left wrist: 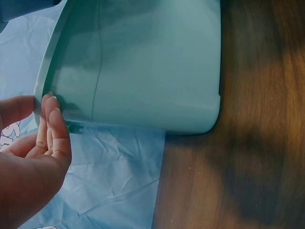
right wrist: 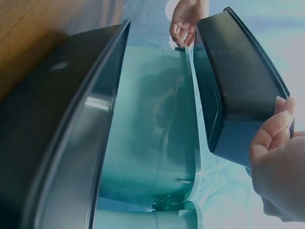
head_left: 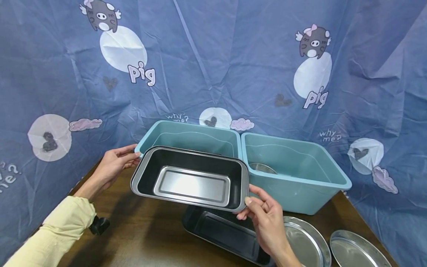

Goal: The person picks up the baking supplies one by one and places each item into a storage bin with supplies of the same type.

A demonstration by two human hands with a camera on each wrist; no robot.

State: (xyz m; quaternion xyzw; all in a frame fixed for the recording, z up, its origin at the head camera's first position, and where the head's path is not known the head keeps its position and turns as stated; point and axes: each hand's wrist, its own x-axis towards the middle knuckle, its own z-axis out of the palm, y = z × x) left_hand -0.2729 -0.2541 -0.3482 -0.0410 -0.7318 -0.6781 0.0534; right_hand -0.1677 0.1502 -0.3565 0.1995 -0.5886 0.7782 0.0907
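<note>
My right hand (head_left: 268, 222) grips the right end of a dark loaf pan (head_left: 192, 185), thumb on the rim. The pan hangs tilted above the table, its inside facing the head camera. My left hand (head_left: 111, 165) pinches the rim of the left teal plastic bin (head_left: 197, 133) at its left corner. In the left wrist view, the thumb and fingers of the left hand (left wrist: 45, 152) lie on either side of that rim. The held loaf pan (right wrist: 248, 71) hides most of the bin's inside from the head view. Under it, a second dark loaf pan (head_left: 227, 237) lies on the table.
A second teal bin (head_left: 300, 148) stands to the right, with a round metal pan (head_left: 262, 168) inside. Two round metal pans (head_left: 303, 241) lie on the brown wooden table (head_left: 143, 226) at the right front. A blue printed cloth (head_left: 213, 55) hangs behind.
</note>
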